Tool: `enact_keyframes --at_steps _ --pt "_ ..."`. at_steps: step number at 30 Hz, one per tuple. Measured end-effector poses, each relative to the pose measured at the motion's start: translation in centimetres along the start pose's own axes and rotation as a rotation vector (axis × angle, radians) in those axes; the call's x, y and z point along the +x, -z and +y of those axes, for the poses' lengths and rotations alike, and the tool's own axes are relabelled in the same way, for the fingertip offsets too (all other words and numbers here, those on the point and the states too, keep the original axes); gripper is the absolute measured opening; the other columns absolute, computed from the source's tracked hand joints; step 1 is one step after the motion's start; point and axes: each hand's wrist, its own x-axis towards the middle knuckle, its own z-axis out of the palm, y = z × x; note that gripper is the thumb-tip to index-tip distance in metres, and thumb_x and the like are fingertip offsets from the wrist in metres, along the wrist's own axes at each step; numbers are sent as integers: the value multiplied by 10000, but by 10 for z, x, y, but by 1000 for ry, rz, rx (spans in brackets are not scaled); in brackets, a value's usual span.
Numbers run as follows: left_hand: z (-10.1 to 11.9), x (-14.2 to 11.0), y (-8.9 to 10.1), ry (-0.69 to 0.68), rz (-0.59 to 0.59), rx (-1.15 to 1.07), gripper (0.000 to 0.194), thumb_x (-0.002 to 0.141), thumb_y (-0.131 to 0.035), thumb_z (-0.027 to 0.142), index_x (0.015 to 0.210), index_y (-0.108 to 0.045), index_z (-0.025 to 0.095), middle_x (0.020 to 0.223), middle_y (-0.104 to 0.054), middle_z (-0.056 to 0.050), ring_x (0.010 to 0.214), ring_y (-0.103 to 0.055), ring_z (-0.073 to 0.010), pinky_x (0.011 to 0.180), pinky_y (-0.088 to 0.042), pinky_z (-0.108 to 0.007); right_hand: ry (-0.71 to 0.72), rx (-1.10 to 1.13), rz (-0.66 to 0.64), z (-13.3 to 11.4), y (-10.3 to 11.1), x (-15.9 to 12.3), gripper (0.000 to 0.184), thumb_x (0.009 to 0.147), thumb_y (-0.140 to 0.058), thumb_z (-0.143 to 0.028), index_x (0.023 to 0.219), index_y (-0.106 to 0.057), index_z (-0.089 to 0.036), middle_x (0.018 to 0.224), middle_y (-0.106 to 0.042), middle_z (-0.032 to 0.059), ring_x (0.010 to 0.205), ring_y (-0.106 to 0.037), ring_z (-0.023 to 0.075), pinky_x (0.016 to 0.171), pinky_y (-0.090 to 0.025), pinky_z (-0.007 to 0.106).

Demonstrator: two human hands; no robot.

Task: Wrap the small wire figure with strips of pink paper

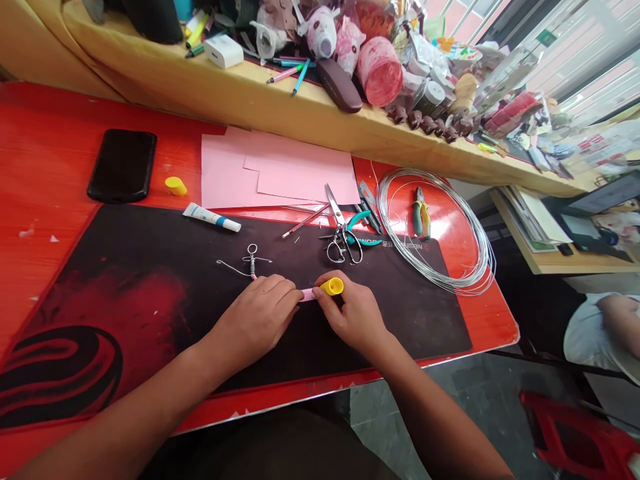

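Note:
My left hand (265, 308) is closed over one end of a narrow pink paper strip (307, 295). At the strip's other end, my right hand (353, 312) pinches a short yellow tube, seemingly a glue stick (333, 287), whose round end points up. Whether its tip touches the paper is hidden by the fingers. Just beyond my left hand lies a small figure of twisted wire (252, 263), with a loop for a head and thin wire arms. Its lower part, where some pink shows, disappears under that hand.
Around the black mat (400, 320) are scissors (341, 230), a coil of wire (480, 257), pliers (421, 213), pink paper sheets (300, 167), a white tube (211, 217), a yellow cap (175, 186) and a phone (123, 165). A cluttered ledge (250, 90) runs behind. Another person's arm (623, 320) shows at right.

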Motion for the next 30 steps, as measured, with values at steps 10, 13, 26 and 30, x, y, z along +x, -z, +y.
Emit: enact_keyframes --at_steps 10,13,26,30 --pt "-1 -2 1 -16 -16 29 193 1045 -493 122 1019 -682 147 989 -682 -90 920 -601 -272 847 -494 -441 -33 27 17 4 5 -3 174 1042 -581 -386 1043 -670 -237 864 -770 13 673 -683 195 660 -446 292" --pt "-1 -3 1 -18 -5 26 197 1049 -500 129 1039 -696 149 1017 -693 -94 963 -617 -278 868 -494 -444 -65 32 35 5 8 -7 185 1039 -588 -392 1042 -683 -234 812 -747 -2 606 -630 176 635 -432 288" --pt "-1 -4 0 -28 -23 49 202 1031 -515 103 1062 -712 138 1035 -701 -103 963 -625 -284 825 -504 -452 -97 -1 91 10 20 -9 236 1029 -595 -423 1037 -710 -216 770 -738 9 522 -540 154 587 -405 291" --pt "0 -4 0 -29 -23 52 196 1027 -517 100 1045 -707 143 1030 -698 -104 964 -626 -281 828 -507 -443 -113 96 130 6 23 -10 234 1032 -593 -420 1030 -707 -216 735 -717 -1 504 -527 147 552 -404 284"
